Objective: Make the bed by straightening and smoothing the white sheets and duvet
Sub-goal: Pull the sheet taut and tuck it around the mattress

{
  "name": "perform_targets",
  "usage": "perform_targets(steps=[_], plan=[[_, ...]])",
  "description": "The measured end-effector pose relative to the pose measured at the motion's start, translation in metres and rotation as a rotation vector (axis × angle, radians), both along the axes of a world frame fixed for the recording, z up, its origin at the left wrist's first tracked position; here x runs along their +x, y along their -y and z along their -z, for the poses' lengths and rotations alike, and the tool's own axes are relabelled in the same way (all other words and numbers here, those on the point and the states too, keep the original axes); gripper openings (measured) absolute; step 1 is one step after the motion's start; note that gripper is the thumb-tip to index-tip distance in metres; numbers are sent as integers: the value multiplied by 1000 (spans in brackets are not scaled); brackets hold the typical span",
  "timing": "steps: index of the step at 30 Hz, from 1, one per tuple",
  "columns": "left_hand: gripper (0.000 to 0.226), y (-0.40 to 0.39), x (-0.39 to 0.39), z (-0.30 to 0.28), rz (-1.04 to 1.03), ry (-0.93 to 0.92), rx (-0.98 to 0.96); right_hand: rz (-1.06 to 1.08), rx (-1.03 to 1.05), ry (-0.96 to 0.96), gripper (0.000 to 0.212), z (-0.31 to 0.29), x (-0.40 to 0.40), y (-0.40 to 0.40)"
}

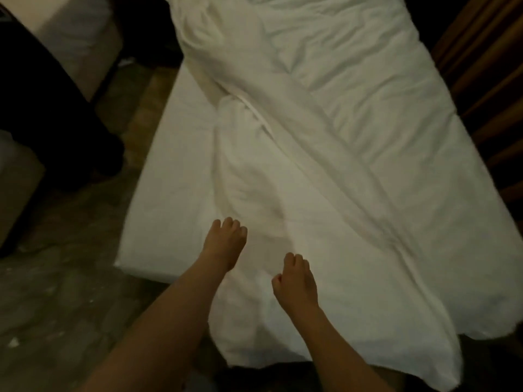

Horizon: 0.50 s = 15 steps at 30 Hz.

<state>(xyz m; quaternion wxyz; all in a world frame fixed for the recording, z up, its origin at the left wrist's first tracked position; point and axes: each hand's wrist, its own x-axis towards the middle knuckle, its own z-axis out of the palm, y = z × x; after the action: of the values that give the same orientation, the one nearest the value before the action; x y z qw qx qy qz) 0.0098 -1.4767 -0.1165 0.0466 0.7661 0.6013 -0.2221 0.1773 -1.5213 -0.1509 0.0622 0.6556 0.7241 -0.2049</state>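
While the duvet (325, 142) lies rumpled on the bed (169, 154), long axis running from near foot to far head, left hand (223, 244) and right hand (297, 281) pinch its near end with curled fingers.

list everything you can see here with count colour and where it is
duvet: one, white, rumpled, lying diagonally along the bed, near corner hanging over the foot
sheet: one, white, bare strip of mattress along the bed's left side
floor: one, mottled grey-brown, left of the bed
dark furniture: one, black, upper left, too dim to identify
wooden frame: one, brown, right edge beside the bed
left hand: one, fingers curled into the duvet near the foot
right hand: one, fingers curled into the duvet, just right of the left
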Motion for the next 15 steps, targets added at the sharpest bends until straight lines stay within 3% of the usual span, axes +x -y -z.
perform_targets(steps=[3, 7, 15], plan=[[35, 11, -98, -4, -10, -7, -18, 4, -43, 45, 45, 8, -89, 10], [36, -1, -200, -15, -33, -78, -22, 73, -17, -1, 33, 2, -181, 8], [42, -99, -238, -31, 213, 17, 36, 278, -98, 92, 35, 1, -239, -40]])
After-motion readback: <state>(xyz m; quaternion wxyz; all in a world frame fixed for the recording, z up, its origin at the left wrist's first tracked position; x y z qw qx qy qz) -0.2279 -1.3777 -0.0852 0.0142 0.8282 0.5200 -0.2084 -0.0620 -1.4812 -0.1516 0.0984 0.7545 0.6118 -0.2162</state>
